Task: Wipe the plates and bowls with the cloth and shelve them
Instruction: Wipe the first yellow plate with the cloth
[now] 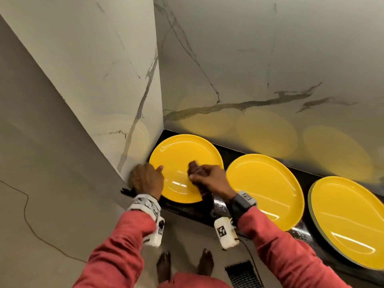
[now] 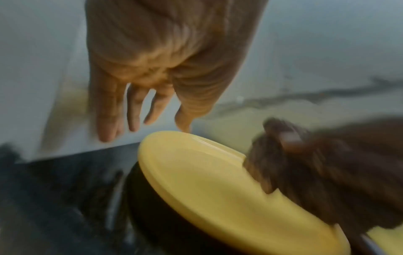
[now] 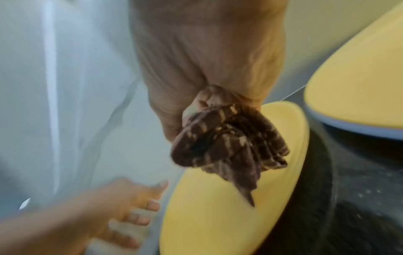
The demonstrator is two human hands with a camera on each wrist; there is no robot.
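Note:
Three yellow plates lie in a row on a black speckled counter (image 1: 218, 206). My right hand (image 1: 204, 176) grips a bunched brown striped cloth (image 1: 194, 169) and holds it on the left plate (image 1: 178, 154), near its middle. In the right wrist view the cloth (image 3: 231, 143) hangs from my fist over that plate (image 3: 218, 220). My left hand (image 1: 146, 177) is at the plate's left rim, fingers straight, with its thumb over the edge. The left wrist view is blurred and shows the left hand (image 2: 152, 119) spread just above the plate rim (image 2: 196, 181). The middle plate (image 1: 264, 190) and right plate (image 1: 349, 221) are untouched.
Marble walls meet in a corner just behind and left of the left plate. The right plate sits on a grey-rimmed plate beneath it. The counter's front edge runs by my wrists. Below are my bare feet and a floor grate (image 1: 243, 273).

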